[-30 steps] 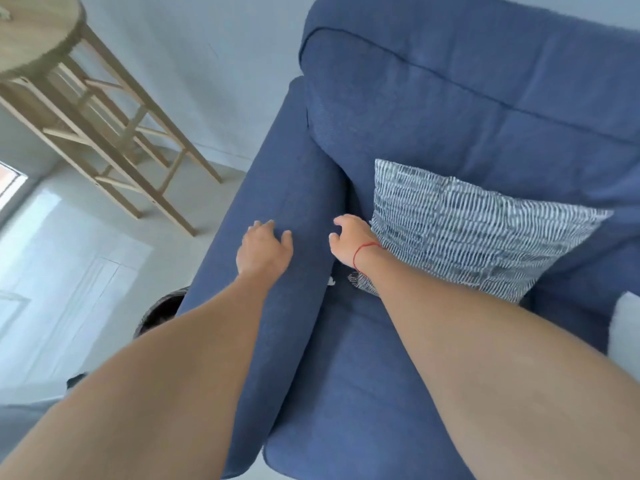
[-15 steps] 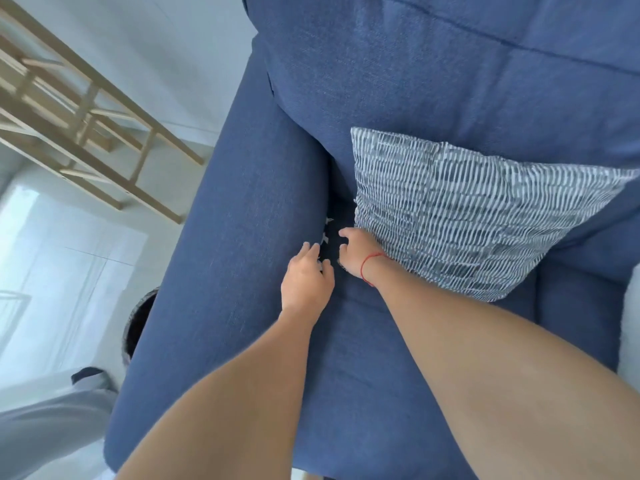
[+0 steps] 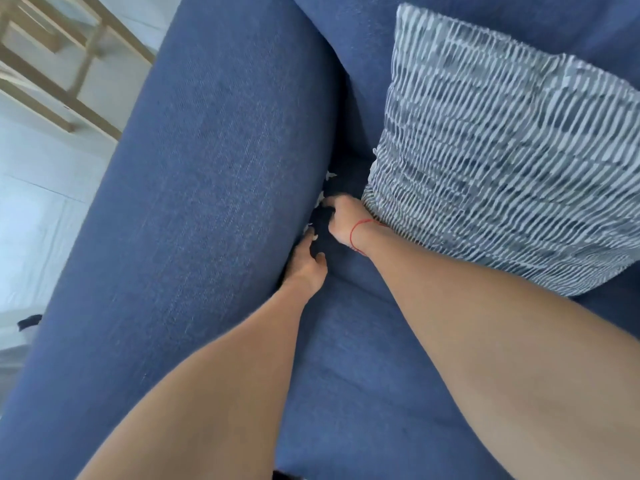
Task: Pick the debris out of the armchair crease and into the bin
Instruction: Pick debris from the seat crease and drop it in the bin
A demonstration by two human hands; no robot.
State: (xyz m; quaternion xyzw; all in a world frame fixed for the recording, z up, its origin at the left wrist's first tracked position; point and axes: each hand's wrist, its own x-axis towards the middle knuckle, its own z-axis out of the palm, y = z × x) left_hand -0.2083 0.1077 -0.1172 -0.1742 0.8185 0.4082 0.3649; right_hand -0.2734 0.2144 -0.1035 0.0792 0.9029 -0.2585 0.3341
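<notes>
Shift since 0.5 s ago: both hands have pushed farther into the gap between armrest and seat, the view has closed in, and the dark bin at the left edge has dropped out of sight.
Seat cushion point(image 3: 346, 375): nearest; both forearms cross it toward the gap.
Left hand point(image 3: 306, 263): nearer of the 2, fingers loosely spread with thumb apart, tips in the near end of the gap; whether it has hold of a scrap, cannot tell.
Right hand point(image 3: 341, 218): just beyond and right of the left hand, fingers curled downward into the gap, a red thread at the wrist; nothing visibly held, though the fingertips are hidden.
Crease point(image 3: 322, 216): long axis runs from near-left to far-right, along the right flank of the armrest point(image 3: 207, 202).
Debris point(image 3: 329, 176): small pale scraps strung along that line; 1 touching the left fingertips, 1 beside the right hand's knuckles, the last farther on, past both hands.
Nearer hand: left for the closest scrap, right for the farthest, as I judge it.
Patterned pillow point(image 3: 502, 161): far right, its near-left corner against the right wrist.
Bin: not in view.
</notes>
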